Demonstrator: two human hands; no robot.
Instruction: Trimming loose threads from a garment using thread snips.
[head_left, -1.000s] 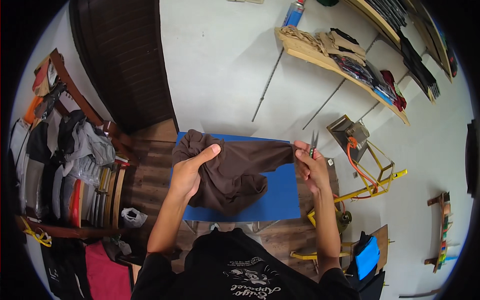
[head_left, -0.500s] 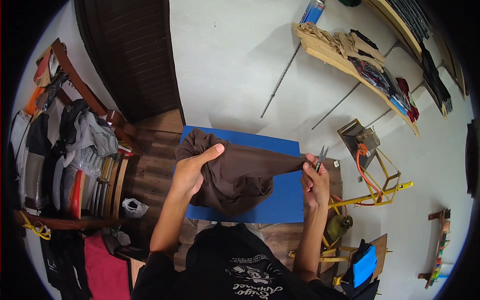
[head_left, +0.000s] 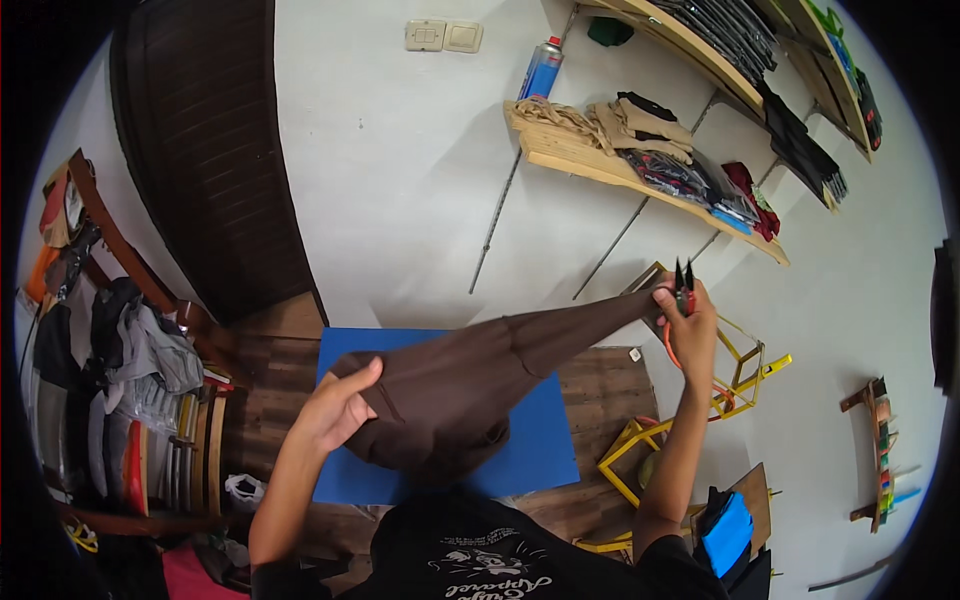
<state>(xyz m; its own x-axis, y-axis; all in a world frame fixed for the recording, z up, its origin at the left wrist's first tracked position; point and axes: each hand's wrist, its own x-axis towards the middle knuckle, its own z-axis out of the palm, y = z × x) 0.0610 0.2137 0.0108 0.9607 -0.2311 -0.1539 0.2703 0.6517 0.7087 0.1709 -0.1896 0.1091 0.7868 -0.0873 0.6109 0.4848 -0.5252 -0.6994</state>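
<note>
head view: brown cloth [head_left: 455, 375] drawn out between two hands above a blue table [head_left: 540, 450], its right end raised beyond the table's edge; whether the lower folds touch the tabletop cannot be told. the left hand [head_left: 332, 412] is closed on the cloth's left end, thumb on top, remaining fingers partly hidden. the right hand [head_left: 692, 325] pinches the narrow far end, fingers curled in, and also holds small snips [head_left: 684, 288], blades pointing up and parted. behind: a wooden shelf [head_left: 560, 155] bearing folded clothes [head_left: 640, 125].
</note>
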